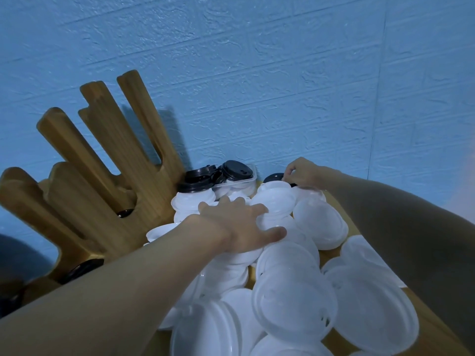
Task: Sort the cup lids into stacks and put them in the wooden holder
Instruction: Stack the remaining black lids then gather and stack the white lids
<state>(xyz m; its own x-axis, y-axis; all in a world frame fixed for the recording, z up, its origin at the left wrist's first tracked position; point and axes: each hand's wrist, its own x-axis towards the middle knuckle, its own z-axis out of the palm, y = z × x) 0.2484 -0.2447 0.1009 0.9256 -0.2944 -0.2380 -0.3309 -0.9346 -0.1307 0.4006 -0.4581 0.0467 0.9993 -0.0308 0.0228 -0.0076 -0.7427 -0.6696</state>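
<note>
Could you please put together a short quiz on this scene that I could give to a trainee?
1. True or false: the left hand rests on top of the white lids.
2. The right hand pinches a lid close to the wall. What colour is it? A white, B black, C red.
3. Fill in: seen from the person, the wooden holder stands to the ___ of the pile.

Key: 1 true; 2 B; 3 left.
</note>
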